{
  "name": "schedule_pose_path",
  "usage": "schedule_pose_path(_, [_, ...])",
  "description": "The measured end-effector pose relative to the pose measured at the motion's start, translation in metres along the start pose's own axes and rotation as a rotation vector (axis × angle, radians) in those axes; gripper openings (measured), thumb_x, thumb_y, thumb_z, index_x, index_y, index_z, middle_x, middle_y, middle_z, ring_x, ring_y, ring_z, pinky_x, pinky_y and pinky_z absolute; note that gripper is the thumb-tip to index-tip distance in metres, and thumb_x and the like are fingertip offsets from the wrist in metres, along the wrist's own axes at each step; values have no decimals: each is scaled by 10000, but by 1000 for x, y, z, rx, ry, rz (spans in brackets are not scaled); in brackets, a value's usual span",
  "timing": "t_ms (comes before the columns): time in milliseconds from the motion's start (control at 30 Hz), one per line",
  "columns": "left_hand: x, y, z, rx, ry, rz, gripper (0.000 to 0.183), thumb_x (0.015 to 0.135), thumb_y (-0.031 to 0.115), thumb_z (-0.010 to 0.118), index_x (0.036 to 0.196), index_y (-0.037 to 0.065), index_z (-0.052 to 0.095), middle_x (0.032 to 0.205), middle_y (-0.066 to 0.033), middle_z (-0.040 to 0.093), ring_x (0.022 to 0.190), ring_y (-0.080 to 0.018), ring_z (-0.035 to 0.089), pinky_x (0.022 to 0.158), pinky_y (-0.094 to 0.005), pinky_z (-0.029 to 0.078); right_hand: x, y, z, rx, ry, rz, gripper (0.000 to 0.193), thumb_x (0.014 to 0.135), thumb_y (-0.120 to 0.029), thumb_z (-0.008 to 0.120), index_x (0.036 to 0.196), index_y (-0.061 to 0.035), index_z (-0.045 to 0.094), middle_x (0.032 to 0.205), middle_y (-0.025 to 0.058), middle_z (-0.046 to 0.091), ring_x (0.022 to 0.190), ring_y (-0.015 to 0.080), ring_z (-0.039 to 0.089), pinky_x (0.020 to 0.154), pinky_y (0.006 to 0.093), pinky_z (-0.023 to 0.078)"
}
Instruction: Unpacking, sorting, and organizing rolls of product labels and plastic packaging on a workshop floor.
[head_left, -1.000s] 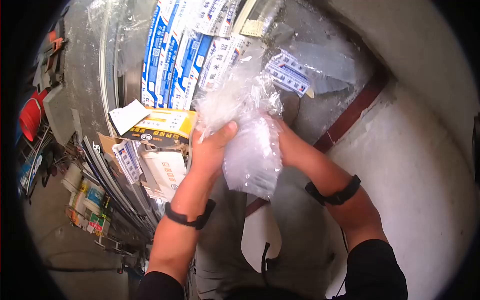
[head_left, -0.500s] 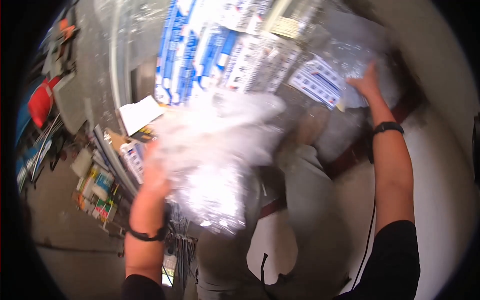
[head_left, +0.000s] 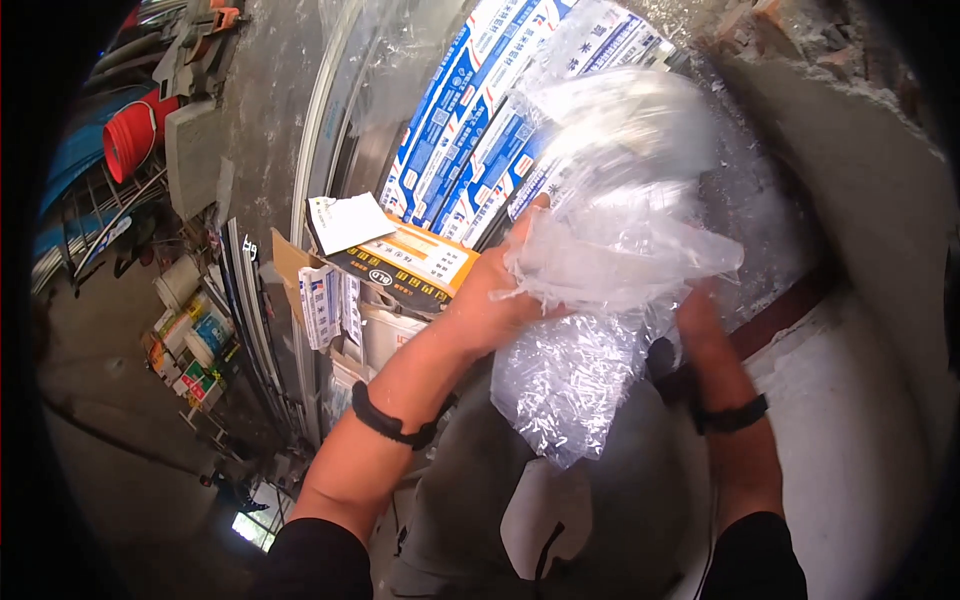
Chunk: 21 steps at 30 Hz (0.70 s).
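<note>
One hand, the left, is gripping clear plastic film above the legs, the right hand is half-hiding, its hold unclear, and gathering loose folds inward should be helping control.

The crinkly plastic is see-through and milky white, with bright silver sparkles. I see blue and white stripes on the long packs, with little bits of red. The box is yellow-orange and black with a white patch, and the paper on it is mostly white. That bucket is bright red, and the slab next to it is plain grey. The sleeves are black, and so are the arm bands. The trousers are dark grey. A dark red strip runs by the pale wall.
</note>
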<state>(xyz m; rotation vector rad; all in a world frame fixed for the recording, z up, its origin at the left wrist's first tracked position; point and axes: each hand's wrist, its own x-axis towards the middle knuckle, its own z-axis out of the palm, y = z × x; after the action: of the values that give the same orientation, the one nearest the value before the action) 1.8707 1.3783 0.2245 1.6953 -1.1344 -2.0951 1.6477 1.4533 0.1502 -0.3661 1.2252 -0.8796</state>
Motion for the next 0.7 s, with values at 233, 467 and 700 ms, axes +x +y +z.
schedule_pose_path(233, [-2, 30, -54, 294, 35, 18, 323, 715, -17, 664, 1035, 11, 625, 924, -37, 661, 847, -111, 605, 781, -266, 491, 1, -18, 53, -1319, -775, -72, 598, 721, -190, 656, 1268, -28, 474, 1228, 212, 519, 1123, 383, 502, 945, 397, 427])
schedule_pose_path(467, [98, 80, -200, 651, 578, 336, 1037, 639, 110, 813, 1432, -5, 155, 1185, -191, 561, 1023, -232, 587, 863, -320, 494, 44, 32, -28, -1123, 232, -179, 755, 712, -84, 705, 1359, 18, 329, 1367, 238, 384, 1251, 391, 391, 1037, 411, 344])
schedule_pose_path(700, [194, 51, -236, 386, 570, 158, 1132, 672, 141, 818, 1370, -88, -43, 1255, -269, 434, 1038, -309, 567, 852, -367, 507, 78, 107, -90, -1398, 215, 10, 1022, 600, -222, 826, 1420, -35, 246, 1408, 279, 308, 1299, 386, 338, 1051, 448, 302])
